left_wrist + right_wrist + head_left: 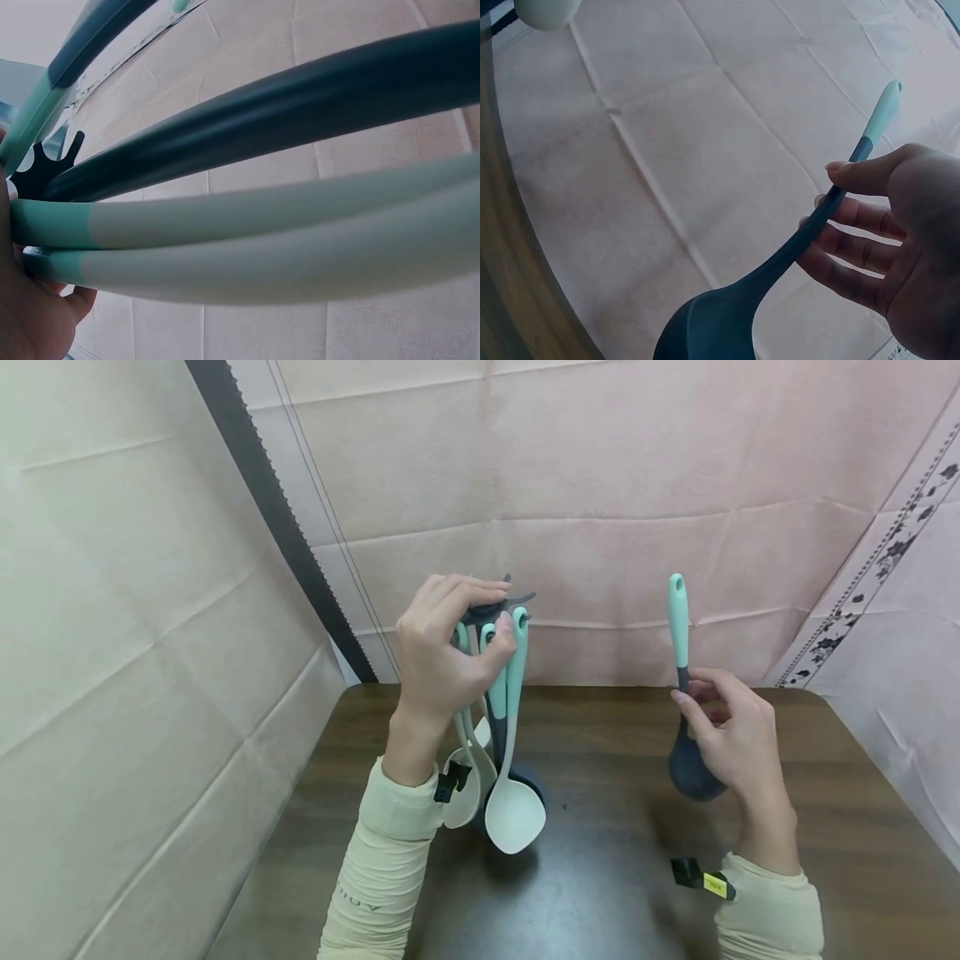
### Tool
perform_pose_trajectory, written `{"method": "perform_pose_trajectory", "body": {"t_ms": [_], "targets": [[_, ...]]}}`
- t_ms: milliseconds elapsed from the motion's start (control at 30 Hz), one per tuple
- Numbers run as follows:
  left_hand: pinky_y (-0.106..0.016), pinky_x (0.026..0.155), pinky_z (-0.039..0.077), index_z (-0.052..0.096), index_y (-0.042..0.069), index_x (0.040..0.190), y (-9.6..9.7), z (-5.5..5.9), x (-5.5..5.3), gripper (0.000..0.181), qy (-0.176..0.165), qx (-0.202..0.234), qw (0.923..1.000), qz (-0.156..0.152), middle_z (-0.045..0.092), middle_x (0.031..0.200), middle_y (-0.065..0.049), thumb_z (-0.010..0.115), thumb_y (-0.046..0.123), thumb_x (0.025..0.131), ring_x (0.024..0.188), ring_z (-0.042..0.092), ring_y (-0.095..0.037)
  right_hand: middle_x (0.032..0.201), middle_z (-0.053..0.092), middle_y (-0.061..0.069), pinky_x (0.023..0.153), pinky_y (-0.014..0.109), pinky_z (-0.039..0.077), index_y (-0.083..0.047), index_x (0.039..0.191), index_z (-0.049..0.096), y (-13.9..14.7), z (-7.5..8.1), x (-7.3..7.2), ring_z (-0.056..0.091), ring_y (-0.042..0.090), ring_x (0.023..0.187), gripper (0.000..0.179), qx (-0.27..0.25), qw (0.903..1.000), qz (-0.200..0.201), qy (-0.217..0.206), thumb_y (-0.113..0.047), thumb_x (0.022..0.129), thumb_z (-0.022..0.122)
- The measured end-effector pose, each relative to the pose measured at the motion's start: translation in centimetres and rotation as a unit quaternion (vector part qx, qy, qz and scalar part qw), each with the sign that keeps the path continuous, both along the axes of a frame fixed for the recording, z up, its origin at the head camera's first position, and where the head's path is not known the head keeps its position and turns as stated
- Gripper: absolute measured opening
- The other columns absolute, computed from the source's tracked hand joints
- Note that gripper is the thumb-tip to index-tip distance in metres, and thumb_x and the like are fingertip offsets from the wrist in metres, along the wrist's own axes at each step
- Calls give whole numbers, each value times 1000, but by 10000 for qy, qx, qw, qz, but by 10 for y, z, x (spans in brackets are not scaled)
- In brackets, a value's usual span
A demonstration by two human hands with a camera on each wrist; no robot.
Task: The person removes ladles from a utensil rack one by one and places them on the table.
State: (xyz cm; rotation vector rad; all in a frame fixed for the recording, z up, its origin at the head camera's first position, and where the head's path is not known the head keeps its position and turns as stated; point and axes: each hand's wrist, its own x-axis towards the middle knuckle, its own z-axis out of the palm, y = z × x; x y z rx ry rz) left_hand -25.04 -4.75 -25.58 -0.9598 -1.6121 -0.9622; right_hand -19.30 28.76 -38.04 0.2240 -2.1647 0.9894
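Observation:
My right hand (738, 727) pinches a ladle (696, 768) by its dark neck, thumb against fingers. The ladle is upright, its dark blue bowl down and its mint handle up; the right wrist view shows the same ladle (787, 259). To the left, my left hand (450, 639) grips the top of a utensil stand (487, 610), thumb and fingers bent about its dark hooked head. From the stand hang a white spoon (515, 814) with a mint handle and several other utensils, partly hidden by the hand. In the left wrist view the dark pole (300, 105) runs between the handles.
The stand's round dark base (531, 779) rests on a brown wooden table (600, 893), partly behind the hanging spoons. Pale creased cloth (600, 468) hangs behind the table, and more cloth (135, 693) is at the left side.

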Motion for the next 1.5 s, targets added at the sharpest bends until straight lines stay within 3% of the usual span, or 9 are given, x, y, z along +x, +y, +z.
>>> {"method": "perform_pose_trajectory", "body": {"t_ms": [333, 567, 767, 900, 1000, 1067, 1167, 1500], "targets": [[-34, 72, 52, 79, 0, 99, -3, -1, 0, 29, 32, 34, 10000, 46, 80, 103, -8, 65, 24, 89, 90, 66, -24, 100, 73, 17, 71, 1, 41, -2, 124, 73, 15, -1, 0, 52, -17, 87, 29, 285, 9990, -305, -156, -6, 95, 77], [-32, 71, 50, 80, 3, 99, 4, 2, -1, 26, -12, 97, 9999, -120, 80, 102, -4, 67, 24, 88, 90, 66, -22, 104, 73, 20, 72, 0, 37, -2, 129, 71, 32, -6, 8, 48, -19, 89, 32, 354, 9940, -822, -626, -11, 99, 74], [-31, 73, 51, 80, 3, 102, 6, 3, 0, 27, -56, -110, 9998, -144, 79, 105, -5, 69, 25, 90, 93, 65, -21, 107, 74, 22, 74, 5, 37, -3, 132, 70, 51, -10, 4, 44, -21, 87, 34, 387, 9884, -1102, -972, -16, 101, 71], [-32, 75, 52, 80, 4, 104, 3, 2, 1, 27, -108, -182, 9996, -166, 79, 105, -5, 71, 24, 90, 94, 65, -21, 105, 74, 24, 68, 3, 37, -1, 133, 69, 61, -12, -1, 43, -23, 81, 35, 586, 9849, -1176, -1127, -17, 101, 71], [-33, 74, 52, 80, 4, 104, -1, 2, 2, 26, -129, -185, 9996, -140, 79, 105, -5, 72, 24, 89, 95, 65, -21, 102, 74, 25, 68, 12, 40, 1, 131, 69, 66, -15, -4, 58, -6, 80, 35, 845, 9824, -1176, -1181, -16, 100, 71], [-33, 74, 52, 80, 4, 105, -2, 2, 3, 26, -145, -208, 9996, -119, 79, 105, -5, 72, 24, 90, 95, 65, -21, 101, 73, 25, 68, 21, 43, 2, 129, 69, 72, -20, -5, 68, 14, 82, 33, 1015, 9798, -1181, -1254, -14, 100, 71], [-34, 75, 51, 80, 5, 105, -1, 2, 2, 27, -153, -244, 9996, -76, 79, 106, -4, 71, 25, 90, 94, 65, -21, 100, 72, 26, 68, 33, 44, 2, 126, 68, 84, -27, -3, 69, 41, 89, 30, 1215, 9754, -1191, -1401, -11, 99, 70], [-34, 76, 53, 80, 4, 104, -3, 2, 3, 26, -200, -233, 9995, -26, 79, 106, -5, 69, 23, 89, 95, 66, -21, 102, 72, 29, 71, 49, 43, 7, 128, 63, 117, -40, 2, 67, 46, 90, 32, 1513, 9617, -1246, -1915, -9, 101, 67]]}}
